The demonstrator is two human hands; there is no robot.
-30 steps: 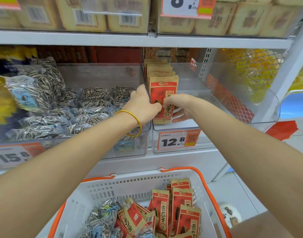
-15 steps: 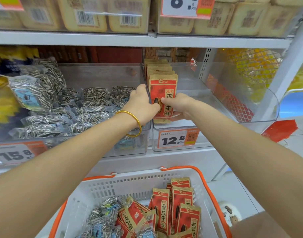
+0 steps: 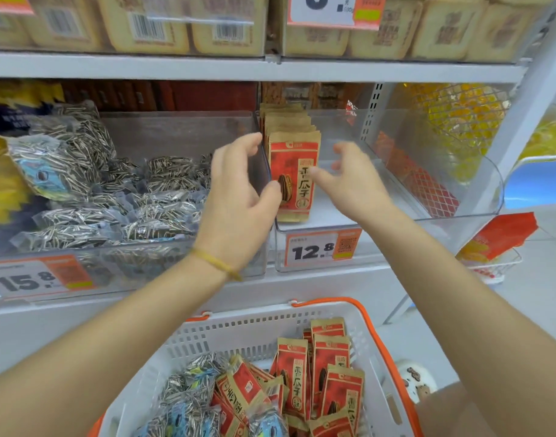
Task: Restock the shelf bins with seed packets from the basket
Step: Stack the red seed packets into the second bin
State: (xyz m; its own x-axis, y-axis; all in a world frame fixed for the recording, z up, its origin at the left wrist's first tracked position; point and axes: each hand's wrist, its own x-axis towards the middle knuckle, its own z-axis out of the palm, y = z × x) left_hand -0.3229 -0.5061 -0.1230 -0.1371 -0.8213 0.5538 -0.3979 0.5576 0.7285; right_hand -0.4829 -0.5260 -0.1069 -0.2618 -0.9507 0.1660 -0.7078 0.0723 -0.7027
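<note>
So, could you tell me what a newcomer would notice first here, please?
An upright row of red seed packets stands at the left of the clear bin at centre, with the left hand and right hand open on either side. Below, a white basket with orange trim holds more red packets and bags of striped seeds.

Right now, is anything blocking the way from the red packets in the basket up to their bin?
Nothing visible. The red packets lie uncovered in the basket; the clear bin above is open-topped, with bare floor right of its standing row.
</note>
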